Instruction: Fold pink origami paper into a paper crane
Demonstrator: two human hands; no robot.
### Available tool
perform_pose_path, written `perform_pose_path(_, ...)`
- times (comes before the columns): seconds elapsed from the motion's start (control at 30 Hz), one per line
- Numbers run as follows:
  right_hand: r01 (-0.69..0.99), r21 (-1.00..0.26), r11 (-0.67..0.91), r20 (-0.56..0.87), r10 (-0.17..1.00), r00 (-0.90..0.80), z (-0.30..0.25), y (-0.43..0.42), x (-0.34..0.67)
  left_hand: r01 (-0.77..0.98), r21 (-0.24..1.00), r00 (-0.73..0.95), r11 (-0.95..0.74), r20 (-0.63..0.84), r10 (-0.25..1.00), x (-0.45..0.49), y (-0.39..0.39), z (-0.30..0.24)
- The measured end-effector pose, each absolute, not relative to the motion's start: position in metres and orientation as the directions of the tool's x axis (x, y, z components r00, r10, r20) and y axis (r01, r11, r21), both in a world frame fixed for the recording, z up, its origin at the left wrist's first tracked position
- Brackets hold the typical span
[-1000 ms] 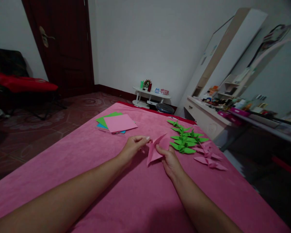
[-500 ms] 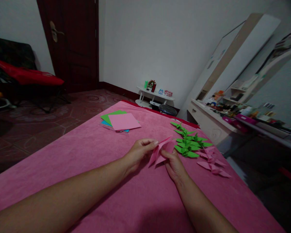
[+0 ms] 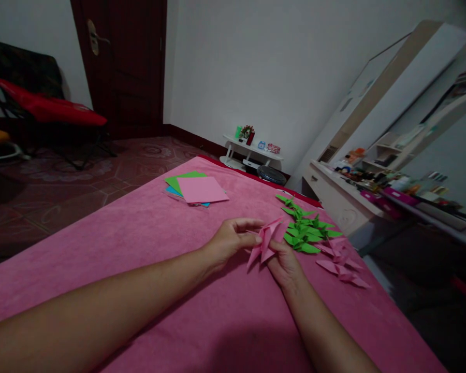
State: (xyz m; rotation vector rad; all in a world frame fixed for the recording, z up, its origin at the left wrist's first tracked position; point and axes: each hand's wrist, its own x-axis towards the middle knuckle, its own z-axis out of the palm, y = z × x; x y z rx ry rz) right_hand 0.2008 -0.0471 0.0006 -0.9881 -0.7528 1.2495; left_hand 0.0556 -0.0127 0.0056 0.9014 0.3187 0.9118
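The left hand (image 3: 229, 241) and right hand (image 3: 285, 264) each pinch a pink, sharply pointed, partly folded origami piece (image 3: 264, 242) between fingertips.

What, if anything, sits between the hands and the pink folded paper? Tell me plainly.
Nothing visible does. The left hand and the right hand both pinch the pink folded paper directly, over the pink cloth. The green folded pieces lie off to its right, not between it and either hand.

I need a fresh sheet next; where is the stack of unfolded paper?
In the head view, the paper stack lies far left on the pink cover, beyond the left hand.
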Motion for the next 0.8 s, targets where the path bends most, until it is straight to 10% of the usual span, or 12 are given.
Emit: perform_pose_path(0.8,-0.407,-0.913,-0.019,0.029,0.993,-0.112,0.002,-0.050,0.198,-0.442,0.896,0.517,-0.050,0.300,0.802,0.049,-0.025,0.023)
